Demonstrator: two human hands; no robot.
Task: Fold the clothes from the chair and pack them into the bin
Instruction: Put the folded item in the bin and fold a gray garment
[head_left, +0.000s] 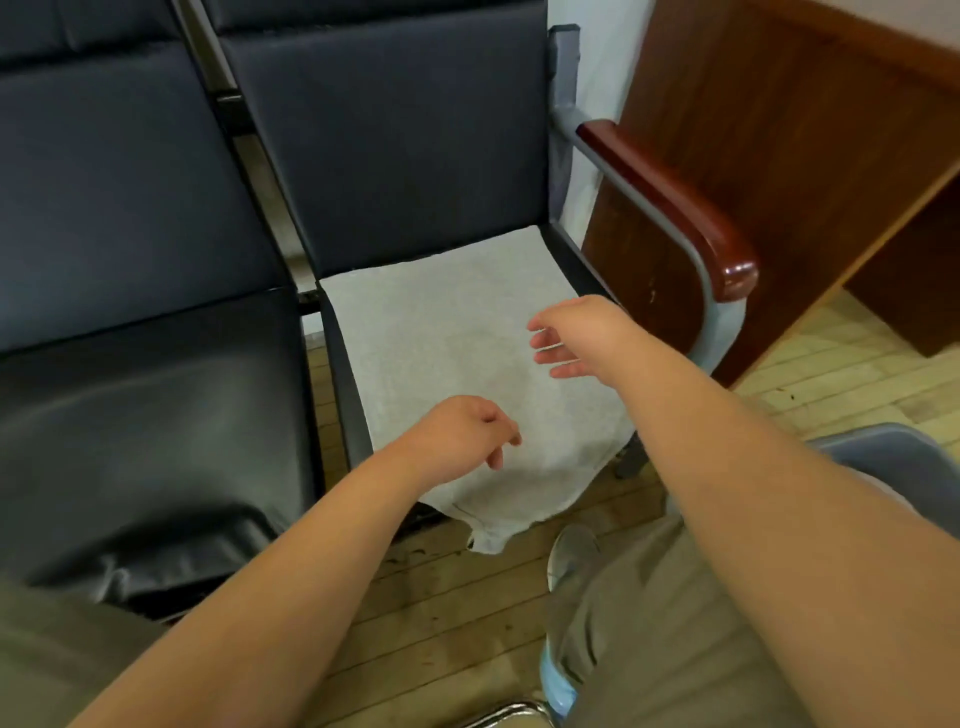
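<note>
Head view is looking down at a dark padded chair (395, 130) in the centre of the frame, and a light grey garment (457, 353) is lying spread flat over its seat, covering most of it. The garment's near edge is hanging off the seat front at lower centre, with a stitched corner drooping toward the wooden floor (457, 597). The left hand (462, 434) is hovering over the garment's near part, just below centre, with its fingers loosely curled downward and gripping nothing; I cannot tell if the fingertips are touching the cloth. The right hand (576, 332) is hovering over the garment's right side, right of centre, with fingers stretched out toward the left and slightly spread, released, grasping nothing. Both bare forearms are reaching in from the bottom of the frame. A glossy wooden armrest (670, 202) is running along the chair's right side, and a brown wooden desk (779, 104) is filling the upper right. A second dark seat (130, 389) is sitting just beside the chair on the left. A grey-blue bin (883, 441) is showing only its curved rim at the right edge, partly hidden behind the right forearm, well apart from the garment. Olive trousers (649, 623) and a shoe (571, 551) are showing at lower right.
</note>
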